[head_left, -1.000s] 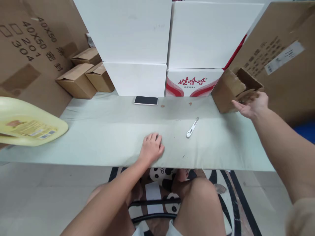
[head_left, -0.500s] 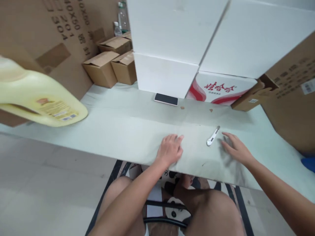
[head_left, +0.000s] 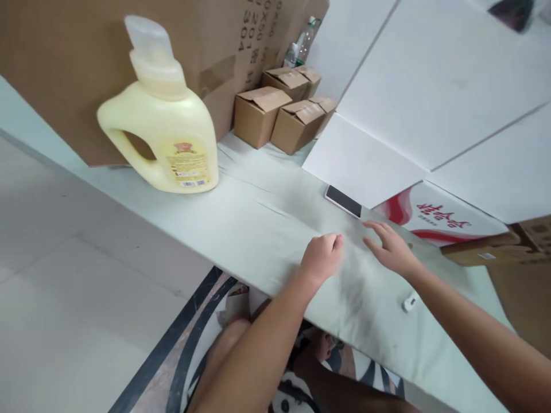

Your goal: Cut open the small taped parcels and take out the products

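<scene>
My left hand [head_left: 322, 255] is curled into a loose fist over the pale green tabletop [head_left: 258, 229], with nothing seen in it. To its right, my right hand [head_left: 391, 249] is raised above the table, fingers apart and holding nothing. Just beyond its fingertips lies a phone [head_left: 343, 202], dark face up, against the foot of the white boxes. A white utility knife [head_left: 410, 302] rests on the table beside my right forearm, which hides part of it.
A pale yellow jug [head_left: 189, 126] with a handle stands upright at the left, before a large cardboard carton [head_left: 55, 69]. Several small brown boxes [head_left: 262, 117] and clear bottles [head_left: 305, 41] sit behind. White boxes [head_left: 370, 166], one with red print, line the back.
My view has turned left, bringing the whole jug into sight. My right hand has moved from beside the utility knife toward the phone and my left hand. The left fingers have curled into a fist.
</scene>
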Demonstrator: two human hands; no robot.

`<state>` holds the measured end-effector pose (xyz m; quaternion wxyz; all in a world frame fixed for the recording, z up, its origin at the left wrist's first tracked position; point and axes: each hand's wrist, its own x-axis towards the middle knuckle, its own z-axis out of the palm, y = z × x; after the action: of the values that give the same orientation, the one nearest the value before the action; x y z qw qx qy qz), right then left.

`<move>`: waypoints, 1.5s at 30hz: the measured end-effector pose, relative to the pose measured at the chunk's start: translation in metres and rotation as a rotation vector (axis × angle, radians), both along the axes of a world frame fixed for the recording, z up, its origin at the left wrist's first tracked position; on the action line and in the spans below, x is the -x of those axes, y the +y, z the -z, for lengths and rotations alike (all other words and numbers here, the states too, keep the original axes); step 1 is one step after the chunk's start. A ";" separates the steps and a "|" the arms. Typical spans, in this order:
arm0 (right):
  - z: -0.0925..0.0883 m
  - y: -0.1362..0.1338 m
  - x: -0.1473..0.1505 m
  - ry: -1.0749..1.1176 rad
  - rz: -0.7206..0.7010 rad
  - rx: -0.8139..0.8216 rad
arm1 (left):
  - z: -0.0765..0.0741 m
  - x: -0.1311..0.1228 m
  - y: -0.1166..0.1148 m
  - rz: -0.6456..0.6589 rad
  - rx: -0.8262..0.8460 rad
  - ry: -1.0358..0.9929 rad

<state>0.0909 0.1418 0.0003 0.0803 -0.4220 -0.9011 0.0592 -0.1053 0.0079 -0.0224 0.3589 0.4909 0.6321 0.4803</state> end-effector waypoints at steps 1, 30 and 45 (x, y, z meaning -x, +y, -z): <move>0.001 0.013 0.035 0.020 -0.063 -0.017 | 0.001 0.008 0.002 -0.023 0.043 -0.010; -0.017 0.096 0.308 0.019 -0.109 -0.188 | 0.005 0.065 0.010 -0.198 -0.003 -0.356; 0.039 -0.132 -0.048 0.308 0.192 -0.321 | 0.006 0.074 0.002 -0.359 -0.452 -0.240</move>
<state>0.1390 0.0099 -0.0383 0.2880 -0.4734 -0.8319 -0.0290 -0.1788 0.0097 -0.0289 0.2223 0.3786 0.5390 0.7188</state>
